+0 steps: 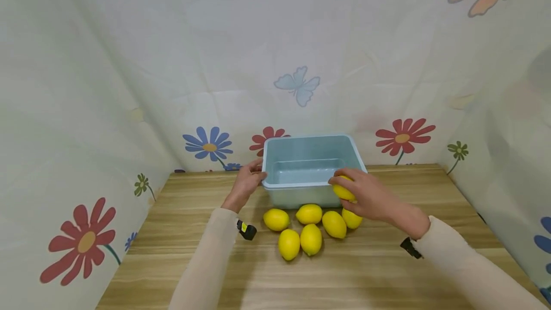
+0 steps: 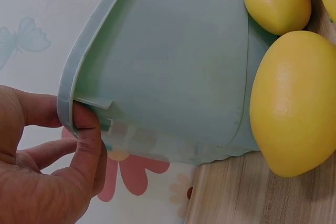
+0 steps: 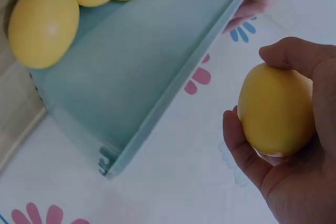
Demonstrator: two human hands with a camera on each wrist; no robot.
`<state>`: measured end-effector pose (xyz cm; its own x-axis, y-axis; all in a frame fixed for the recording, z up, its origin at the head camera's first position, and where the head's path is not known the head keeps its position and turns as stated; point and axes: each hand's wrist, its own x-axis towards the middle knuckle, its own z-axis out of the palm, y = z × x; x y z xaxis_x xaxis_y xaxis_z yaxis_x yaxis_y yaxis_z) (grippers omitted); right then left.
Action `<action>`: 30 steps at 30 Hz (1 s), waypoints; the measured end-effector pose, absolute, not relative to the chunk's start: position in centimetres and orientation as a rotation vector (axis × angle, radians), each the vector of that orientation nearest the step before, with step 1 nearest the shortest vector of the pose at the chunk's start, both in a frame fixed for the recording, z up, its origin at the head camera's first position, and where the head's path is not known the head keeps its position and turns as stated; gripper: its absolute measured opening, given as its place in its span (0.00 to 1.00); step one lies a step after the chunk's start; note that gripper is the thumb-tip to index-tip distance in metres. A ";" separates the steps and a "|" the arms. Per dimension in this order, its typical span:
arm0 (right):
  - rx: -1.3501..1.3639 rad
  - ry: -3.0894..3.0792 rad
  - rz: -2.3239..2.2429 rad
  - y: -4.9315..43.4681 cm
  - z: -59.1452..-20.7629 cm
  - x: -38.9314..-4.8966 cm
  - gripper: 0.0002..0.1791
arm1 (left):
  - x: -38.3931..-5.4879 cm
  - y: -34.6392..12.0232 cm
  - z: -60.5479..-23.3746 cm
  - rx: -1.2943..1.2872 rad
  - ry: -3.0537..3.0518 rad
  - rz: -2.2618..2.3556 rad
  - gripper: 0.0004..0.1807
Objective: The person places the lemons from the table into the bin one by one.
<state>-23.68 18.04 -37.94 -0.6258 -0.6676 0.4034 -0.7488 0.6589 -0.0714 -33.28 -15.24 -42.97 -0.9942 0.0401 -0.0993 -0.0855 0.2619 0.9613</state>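
Observation:
A light blue plastic bin (image 1: 301, 196) stands on the table, its inside bare in the head view. My left hand (image 1: 245, 183) pinches the rim at its left end; in the left wrist view the fingers (image 2: 86, 148) curl round that rim. My right hand (image 1: 372, 195) grips a yellow lemon (image 1: 343, 188) at the bin's front right corner. In the right wrist view, thumb and fingers wrap the held lemon (image 3: 275, 109). Several more lemons, among them one lemon (image 1: 289, 244) nearest me, lie on the table before the bin, one partly hidden under the right hand.
The wood-grain table (image 1: 193, 252) reaches back to a white curtain (image 1: 206, 61) printed with flowers and butterflies, which also hangs at both sides. A small black device (image 1: 247, 230) sits at the left wrist, and another black device (image 1: 411, 248) at the right wrist.

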 end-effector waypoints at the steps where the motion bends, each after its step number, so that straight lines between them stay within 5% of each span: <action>1: 1.122 -2.531 0.339 18.0 -37.7 -23.9 0.27 | -33.3 -15.2 -43.0 -0.042 2.409 1.848 0.29; 30: 0.997 -2.633 0.368 16.7 -32.8 -30.7 0.25 | -33.5 -15.2 -43.0 -0.054 2.417 1.827 0.28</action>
<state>-30.66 16.66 -32.82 -0.7137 -0.5979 0.3649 -0.6750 0.7262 -0.1305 -33.48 -15.19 -43.04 -0.9932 0.0384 -0.1101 -0.0954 0.2749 0.9567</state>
